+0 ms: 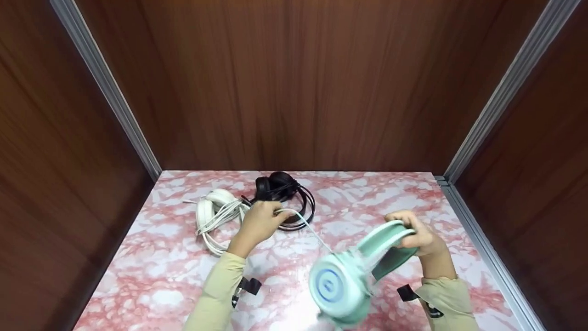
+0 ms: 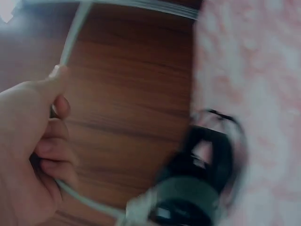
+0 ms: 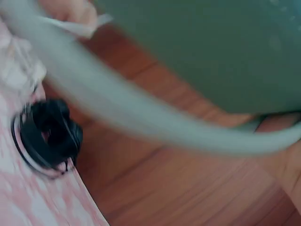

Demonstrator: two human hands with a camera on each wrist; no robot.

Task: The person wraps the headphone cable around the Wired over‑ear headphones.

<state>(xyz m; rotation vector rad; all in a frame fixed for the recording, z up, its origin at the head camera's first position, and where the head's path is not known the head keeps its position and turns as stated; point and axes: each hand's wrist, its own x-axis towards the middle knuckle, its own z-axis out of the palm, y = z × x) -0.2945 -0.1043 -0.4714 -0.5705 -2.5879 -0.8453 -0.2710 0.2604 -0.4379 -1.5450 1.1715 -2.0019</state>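
Mint-green headphones (image 1: 337, 287) hang tilted above the front of the table, one ear cup with a blue ring facing up. My right hand (image 1: 420, 236) grips their headband (image 3: 141, 115), which is blurred across the right wrist view. A thin pale cable (image 1: 316, 233) runs from the headphones to my left hand (image 1: 261, 223), whose curled fingers hold it. In the left wrist view the cable (image 2: 73, 37) comes out above and below the fist. Beyond my left hand lie white headphones (image 1: 209, 216) with a bundled cable, and black headphones (image 1: 278, 186) with a coiled cable.
The table (image 1: 174, 276) has a red-and-white marbled top. Dark wood panels (image 1: 294, 92) enclose it at the back and on both sides, with grey metal rails (image 1: 487, 262) along the corners and right edge.
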